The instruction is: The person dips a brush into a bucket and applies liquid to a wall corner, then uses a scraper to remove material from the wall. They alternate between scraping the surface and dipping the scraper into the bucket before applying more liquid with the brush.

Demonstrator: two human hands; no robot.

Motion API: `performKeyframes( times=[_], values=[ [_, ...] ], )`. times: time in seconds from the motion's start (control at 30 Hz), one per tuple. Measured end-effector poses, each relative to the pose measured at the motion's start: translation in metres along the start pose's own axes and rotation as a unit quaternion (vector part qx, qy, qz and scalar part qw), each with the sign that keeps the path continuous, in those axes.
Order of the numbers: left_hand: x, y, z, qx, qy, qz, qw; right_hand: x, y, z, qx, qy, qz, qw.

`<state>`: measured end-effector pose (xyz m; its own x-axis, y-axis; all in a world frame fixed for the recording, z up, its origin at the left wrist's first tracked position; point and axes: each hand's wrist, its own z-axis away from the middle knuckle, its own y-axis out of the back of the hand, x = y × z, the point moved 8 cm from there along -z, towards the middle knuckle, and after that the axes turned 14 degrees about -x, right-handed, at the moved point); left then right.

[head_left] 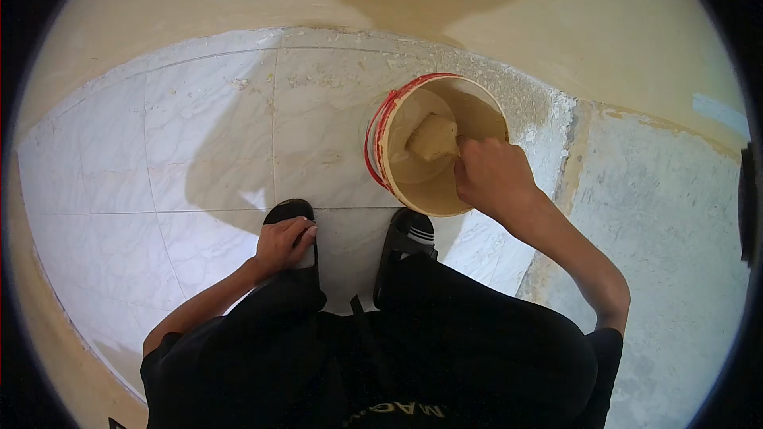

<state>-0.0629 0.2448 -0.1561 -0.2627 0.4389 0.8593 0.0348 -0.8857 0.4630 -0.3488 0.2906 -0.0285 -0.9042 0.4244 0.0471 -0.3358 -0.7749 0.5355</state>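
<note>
A white bucket (384, 139) with a red rim band stands on the tiled floor, its inside coated with tan putty. My right hand (494, 176) is inside its right edge, closed around the handle of what looks like a putty knife (433, 137). Tan paste covers the tool's broad end, and my fist hides the handle. Over my left knee rests my left hand (286, 243), its fingers loosely curled together with nothing visible in them.
White marbled tiles (214, 127) lie around the bucket, with dried crumbs along the wall base. A tan wall (214, 0) rises ahead. To the right is a rough grey floor patch (660, 214). My feet in dark slides (393, 250) are just behind the bucket.
</note>
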Motion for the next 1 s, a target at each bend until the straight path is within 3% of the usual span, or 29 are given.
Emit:
performKeyframes(
  times=[0.77,1.0],
  values=[
    [-0.006,-0.004,0.002,-0.02,0.04,-0.016,0.999,0.002,-0.002,-0.002,0.015,0.018,-0.011,1.0],
    [0.0,0.003,0.002,0.017,0.019,-0.014,1.0,0.022,-0.001,0.05,0.027,0.005,0.002,1.0]
  ],
)
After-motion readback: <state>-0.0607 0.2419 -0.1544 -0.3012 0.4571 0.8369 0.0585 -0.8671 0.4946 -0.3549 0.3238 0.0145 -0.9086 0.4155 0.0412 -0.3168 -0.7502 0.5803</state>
